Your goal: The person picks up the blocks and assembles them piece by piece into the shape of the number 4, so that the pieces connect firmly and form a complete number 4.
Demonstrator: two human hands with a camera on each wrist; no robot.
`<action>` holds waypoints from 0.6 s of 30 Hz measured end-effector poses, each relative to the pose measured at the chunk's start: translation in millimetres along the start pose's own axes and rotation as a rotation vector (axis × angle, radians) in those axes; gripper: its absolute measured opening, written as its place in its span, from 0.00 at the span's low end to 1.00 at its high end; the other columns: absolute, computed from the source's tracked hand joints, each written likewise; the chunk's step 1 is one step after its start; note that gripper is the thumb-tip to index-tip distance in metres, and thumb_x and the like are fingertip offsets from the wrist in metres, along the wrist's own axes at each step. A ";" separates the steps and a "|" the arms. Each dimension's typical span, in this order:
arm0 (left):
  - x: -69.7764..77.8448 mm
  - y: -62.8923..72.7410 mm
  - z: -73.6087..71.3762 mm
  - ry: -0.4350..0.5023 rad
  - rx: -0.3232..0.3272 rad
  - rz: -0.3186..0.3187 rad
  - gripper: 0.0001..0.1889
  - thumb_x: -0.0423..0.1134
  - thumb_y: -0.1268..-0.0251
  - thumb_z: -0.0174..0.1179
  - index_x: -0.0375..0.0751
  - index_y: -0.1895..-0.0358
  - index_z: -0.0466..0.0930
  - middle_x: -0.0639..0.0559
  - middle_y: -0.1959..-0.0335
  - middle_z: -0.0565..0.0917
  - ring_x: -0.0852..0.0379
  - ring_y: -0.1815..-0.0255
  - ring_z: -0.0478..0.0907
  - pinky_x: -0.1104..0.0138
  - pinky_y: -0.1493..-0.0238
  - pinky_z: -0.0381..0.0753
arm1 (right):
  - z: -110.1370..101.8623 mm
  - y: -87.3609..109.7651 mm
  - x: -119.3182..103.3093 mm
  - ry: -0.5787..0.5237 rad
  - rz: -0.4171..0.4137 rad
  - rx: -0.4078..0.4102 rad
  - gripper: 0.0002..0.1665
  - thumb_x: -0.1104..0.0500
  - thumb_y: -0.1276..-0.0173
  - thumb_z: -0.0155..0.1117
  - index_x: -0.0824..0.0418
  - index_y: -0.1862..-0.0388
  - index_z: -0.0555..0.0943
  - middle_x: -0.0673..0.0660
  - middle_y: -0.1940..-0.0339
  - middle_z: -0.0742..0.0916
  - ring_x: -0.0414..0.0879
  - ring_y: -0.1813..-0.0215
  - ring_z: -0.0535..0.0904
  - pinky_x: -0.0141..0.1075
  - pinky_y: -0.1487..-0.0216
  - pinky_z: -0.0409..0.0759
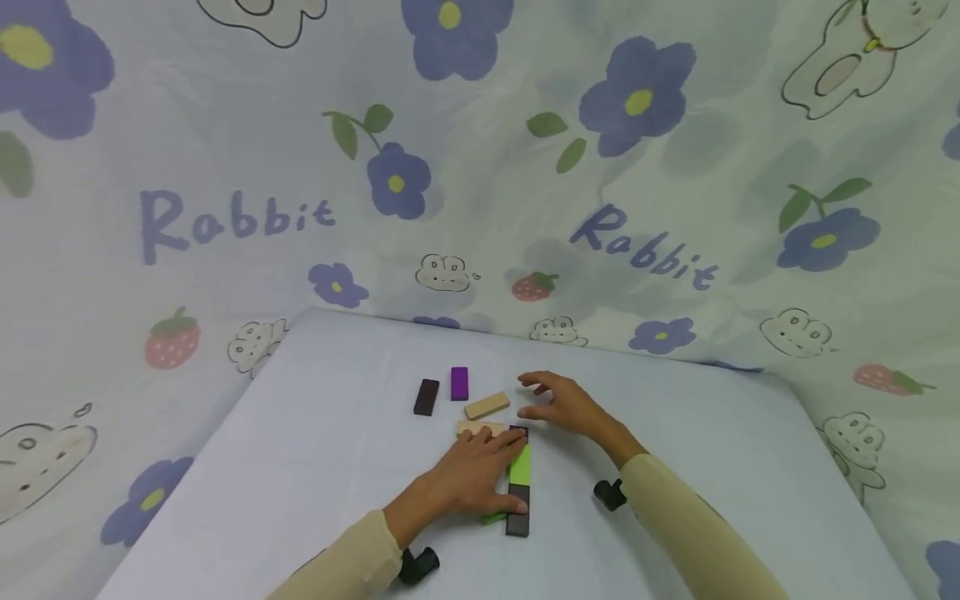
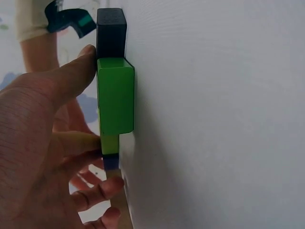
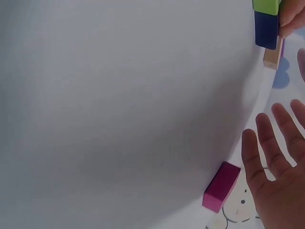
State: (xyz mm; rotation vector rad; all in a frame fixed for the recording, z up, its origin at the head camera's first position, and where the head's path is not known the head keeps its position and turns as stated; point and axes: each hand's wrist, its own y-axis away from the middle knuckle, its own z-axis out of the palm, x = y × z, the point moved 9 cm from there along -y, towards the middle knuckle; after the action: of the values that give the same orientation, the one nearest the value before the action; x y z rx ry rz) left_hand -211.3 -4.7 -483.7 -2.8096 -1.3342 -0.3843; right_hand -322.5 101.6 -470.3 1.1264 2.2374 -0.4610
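1. Steadying should be done lightly: the lime block and dark block, lower centre, are spanned by the spread left hand.
2. The right hand, fingers wide, empty, is best kept aside.

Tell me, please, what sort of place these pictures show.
Probably an indoor work or play corner, though the wider room cannot be seen. A flower-printed cloth rises behind a white tabletop, where small coloured blocks lie.
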 end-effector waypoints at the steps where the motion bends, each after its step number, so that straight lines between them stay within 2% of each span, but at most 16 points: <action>1: 0.0 -0.1 0.3 0.001 0.000 0.002 0.49 0.76 0.40 0.55 0.50 0.21 0.62 0.57 0.22 0.63 0.54 0.42 0.68 0.54 0.41 0.70 | 1.3 -2.5 -0.8 0.002 0.004 -0.004 0.39 0.47 0.36 0.75 0.61 0.31 0.75 0.58 0.37 0.83 0.54 0.41 0.80 0.52 0.41 0.78; 5: -0.7 -0.7 2.2 -0.006 -0.004 0.003 0.49 0.76 0.40 0.55 0.50 0.21 0.62 0.57 0.22 0.63 0.54 0.40 0.68 0.54 0.41 0.70 | 8.2 -13.0 -1.5 0.014 0.028 -0.027 0.39 0.46 0.37 0.76 0.59 0.31 0.75 0.55 0.37 0.83 0.51 0.40 0.80 0.49 0.40 0.77; 12: -0.4 -0.4 2.7 -0.016 -0.006 -0.003 0.49 0.76 0.40 0.56 0.51 0.21 0.62 0.58 0.22 0.63 0.55 0.41 0.67 0.56 0.42 0.69 | 21.5 -28.5 -6.1 -0.028 0.042 -0.085 0.39 0.48 0.38 0.77 0.57 0.31 0.75 0.54 0.37 0.82 0.51 0.38 0.78 0.49 0.37 0.76; 18: -0.9 0.9 2.3 -0.021 -0.004 -0.010 0.49 0.76 0.40 0.55 0.51 0.21 0.62 0.58 0.22 0.62 0.54 0.38 0.67 0.56 0.40 0.69 | 29.5 -38.7 -11.5 -0.001 0.047 -0.118 0.39 0.45 0.38 0.77 0.54 0.30 0.76 0.51 0.36 0.82 0.50 0.37 0.77 0.49 0.37 0.75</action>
State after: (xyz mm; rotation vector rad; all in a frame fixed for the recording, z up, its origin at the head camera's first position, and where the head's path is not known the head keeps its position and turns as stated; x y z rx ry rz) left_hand -210.7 -5.7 -486.0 -2.8193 -1.3537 -0.3594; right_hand -338.3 56.2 -483.9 1.1146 2.2017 -0.3060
